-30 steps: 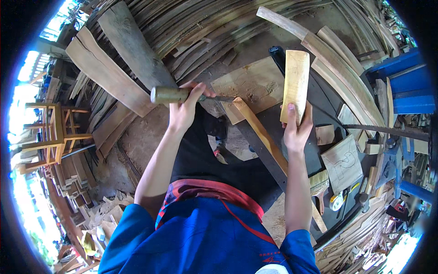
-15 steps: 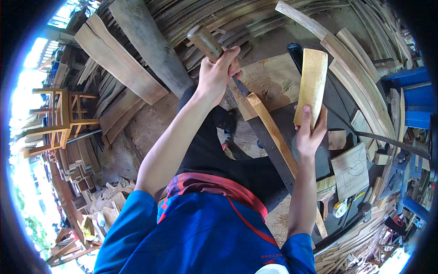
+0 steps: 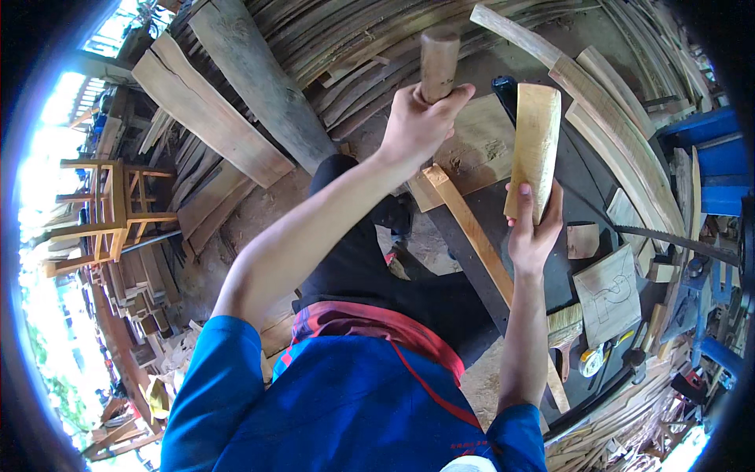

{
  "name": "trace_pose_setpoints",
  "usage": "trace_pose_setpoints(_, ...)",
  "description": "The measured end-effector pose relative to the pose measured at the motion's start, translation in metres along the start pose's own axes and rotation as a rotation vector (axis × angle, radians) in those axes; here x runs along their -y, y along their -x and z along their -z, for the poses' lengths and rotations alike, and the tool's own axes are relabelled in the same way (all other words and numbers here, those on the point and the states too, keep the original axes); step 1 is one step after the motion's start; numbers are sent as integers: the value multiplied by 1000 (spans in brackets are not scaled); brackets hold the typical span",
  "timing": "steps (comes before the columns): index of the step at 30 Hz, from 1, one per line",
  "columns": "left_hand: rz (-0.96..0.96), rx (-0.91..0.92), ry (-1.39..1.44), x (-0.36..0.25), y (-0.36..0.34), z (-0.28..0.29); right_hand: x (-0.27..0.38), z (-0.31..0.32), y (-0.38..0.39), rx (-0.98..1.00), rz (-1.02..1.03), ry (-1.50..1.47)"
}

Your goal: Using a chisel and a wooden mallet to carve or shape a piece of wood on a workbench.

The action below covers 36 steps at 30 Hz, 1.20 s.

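Observation:
My left hand is closed round the wooden handle of a chisel, held raised above the bench. The handle's butt points up toward me, and the blade is hidden below my fist. In my right hand a thick, pale wooden block stands upright, gripped near its lower end with the thumb on its face. Between my hands a long square strip of wood lies along the dark bench. Its far end, with a notch-like cut, rests over a thin board strewn with shavings.
To the right lie a board with a pencilled outline, a wide brush, a tape measure, a hammer and a saw blade. A log, a plank and a wooden stool stand at left.
My left hand has lifted the chisel off the strip's far end and moved right, tilting the handle more upright. My right hand and the wooden block have barely moved.

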<state>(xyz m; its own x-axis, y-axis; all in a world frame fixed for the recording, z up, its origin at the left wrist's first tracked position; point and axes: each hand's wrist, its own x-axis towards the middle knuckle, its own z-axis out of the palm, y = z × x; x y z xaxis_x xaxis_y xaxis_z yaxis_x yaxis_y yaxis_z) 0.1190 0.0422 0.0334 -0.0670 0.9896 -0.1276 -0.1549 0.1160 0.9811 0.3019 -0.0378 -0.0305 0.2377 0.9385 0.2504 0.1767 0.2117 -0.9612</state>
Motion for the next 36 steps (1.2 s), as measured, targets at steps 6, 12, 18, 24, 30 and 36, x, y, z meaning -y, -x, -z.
trace_pose_setpoints(6,-63,-94,62,13,20,14,4,7,-2,-11,-137,-5)
trace_pose_setpoints(12,-77,-48,186,12,19,23,4,6,-2,-9,-110,10)
trace_pose_setpoints(18,-89,-108,50,20,14,20,23,9,-4,59,25,138)
trace_pose_setpoints(24,-141,-44,-42,12,27,18,128,36,-33,19,415,308)
trace_pose_setpoints(30,-137,-25,-125,18,25,18,167,6,-42,476,494,694)
trace_pose_setpoints(36,-178,-3,-126,13,35,15,204,7,-29,114,402,364)
